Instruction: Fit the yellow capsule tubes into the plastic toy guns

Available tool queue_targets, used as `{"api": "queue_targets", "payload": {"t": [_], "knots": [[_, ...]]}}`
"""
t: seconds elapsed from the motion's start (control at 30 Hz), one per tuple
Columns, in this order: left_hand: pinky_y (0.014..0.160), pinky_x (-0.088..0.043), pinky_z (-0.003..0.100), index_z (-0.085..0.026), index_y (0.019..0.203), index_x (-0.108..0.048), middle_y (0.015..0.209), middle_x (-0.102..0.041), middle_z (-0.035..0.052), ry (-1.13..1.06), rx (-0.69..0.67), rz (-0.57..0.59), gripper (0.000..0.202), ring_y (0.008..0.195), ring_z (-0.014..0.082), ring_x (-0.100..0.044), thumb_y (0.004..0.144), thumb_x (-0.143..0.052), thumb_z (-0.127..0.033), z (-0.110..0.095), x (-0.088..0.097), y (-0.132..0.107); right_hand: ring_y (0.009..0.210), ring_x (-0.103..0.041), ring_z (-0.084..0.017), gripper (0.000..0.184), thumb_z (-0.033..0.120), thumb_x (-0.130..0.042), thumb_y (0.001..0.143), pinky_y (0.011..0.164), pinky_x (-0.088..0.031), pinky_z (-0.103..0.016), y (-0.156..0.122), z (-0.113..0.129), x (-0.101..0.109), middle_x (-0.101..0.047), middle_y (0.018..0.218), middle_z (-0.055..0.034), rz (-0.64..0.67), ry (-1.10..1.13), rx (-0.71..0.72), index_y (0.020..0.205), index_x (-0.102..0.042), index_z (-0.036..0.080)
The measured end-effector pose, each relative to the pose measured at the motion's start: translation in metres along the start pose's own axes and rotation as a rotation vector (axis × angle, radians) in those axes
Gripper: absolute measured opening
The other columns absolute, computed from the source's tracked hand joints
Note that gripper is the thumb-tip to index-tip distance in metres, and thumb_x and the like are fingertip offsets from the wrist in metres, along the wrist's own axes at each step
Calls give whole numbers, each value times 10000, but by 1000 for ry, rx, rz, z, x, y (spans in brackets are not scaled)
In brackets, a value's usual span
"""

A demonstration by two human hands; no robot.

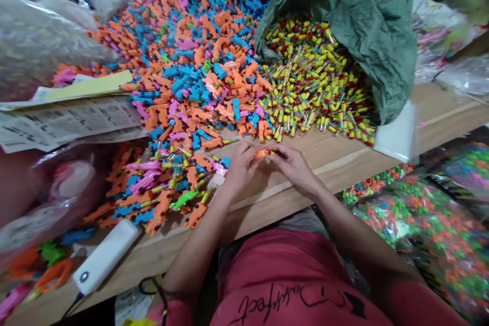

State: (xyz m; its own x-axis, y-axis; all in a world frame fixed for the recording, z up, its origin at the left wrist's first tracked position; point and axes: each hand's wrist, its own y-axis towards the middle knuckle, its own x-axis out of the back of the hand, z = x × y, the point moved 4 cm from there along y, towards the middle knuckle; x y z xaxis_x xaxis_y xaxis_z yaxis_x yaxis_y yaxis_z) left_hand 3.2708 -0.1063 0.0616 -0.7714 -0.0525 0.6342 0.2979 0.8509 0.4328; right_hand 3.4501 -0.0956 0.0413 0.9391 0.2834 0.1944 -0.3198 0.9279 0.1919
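The left hand (241, 164) has its fingers drawn together in a pinch on a small orange piece (260, 154), which sits between the two hands just above the table (336, 164). The right hand (291, 163) meets it from the other side, thumb and forefinger nearly closed on a small yellow piece (271, 153) at the orange one's right end; whether the two are joined already is too small to tell. Straight beyond the fingers and to their left spreads a large heap of orange, blue and pink toy pieces (206, 81), its near edge close to the fingertips. Beyond them to the right, yellow-and-red capped tubes (309, 86) spill from the mouth of a green bag (376, 30), with a white slab (395, 135) by the bag's near edge. Just left of the left fingers lie toy pieces with yellow tubes among them, a bright green piece (185, 199) near the front. Farther left are printed sheets (72, 119) and, nearer the body, a white device (107, 255) with a dark cable. Well to the right of the fingers and below the table's edge, clear bags (428, 229) hold more coloured pieces.
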Motion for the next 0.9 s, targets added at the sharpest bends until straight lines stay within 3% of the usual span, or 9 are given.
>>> {"api": "queue_targets", "payload": {"t": [0.23, 0.5, 0.73, 0.83, 0.9], "knots": [[854, -499, 356, -185, 1210, -713, 992, -626, 80, 144, -46, 20, 270, 972, 229, -573, 1044, -510, -246, -3, -4, -4, 1138, -664, -244, 263, 342, -701, 957, 1038, -499, -400, -3, 2, 3, -734, 1213, -53, 7, 24, -28, 1201, -755, 259], [842, -478, 371, -171, 1202, -715, 998, -658, 100, 325, -147, 209, 329, 961, 245, -535, 1053, -424, -204, -16, 3, -3, 950, -677, -227, 228, 312, -699, 898, 881, -526, -361, -3, 3, 1, -763, 1057, -55, 48, -53, -124, 1087, -761, 202], [839, -483, 370, -197, 1295, -679, 987, -667, 92, 335, -163, 178, 355, 935, 242, -547, 1024, -451, -166, -20, -7, -14, 907, -628, -208, 114, 179, -614, 889, 838, -489, -336, -4, 9, -3, -690, 973, -36, 98, -229, -49, 962, -695, 214], [810, -492, 366, -209, 1266, -690, 990, -673, 95, 295, -150, 169, 350, 936, 245, -567, 1003, -466, -155, -18, 7, -19, 940, -640, -209, 103, 230, -632, 933, 856, -500, -332, -5, 12, -8, -695, 1003, -38, 147, -164, -30, 1002, -708, 219], [815, -505, 374, -232, 1215, -706, 1020, -683, 95, 289, -101, 142, 316, 954, 251, -590, 1000, -480, -181, -10, 36, -24, 980, -652, -215, 169, 297, -653, 961, 871, -511, -337, -2, 11, -4, -707, 1074, -51, 194, -131, -20, 1099, -721, 228]]}}
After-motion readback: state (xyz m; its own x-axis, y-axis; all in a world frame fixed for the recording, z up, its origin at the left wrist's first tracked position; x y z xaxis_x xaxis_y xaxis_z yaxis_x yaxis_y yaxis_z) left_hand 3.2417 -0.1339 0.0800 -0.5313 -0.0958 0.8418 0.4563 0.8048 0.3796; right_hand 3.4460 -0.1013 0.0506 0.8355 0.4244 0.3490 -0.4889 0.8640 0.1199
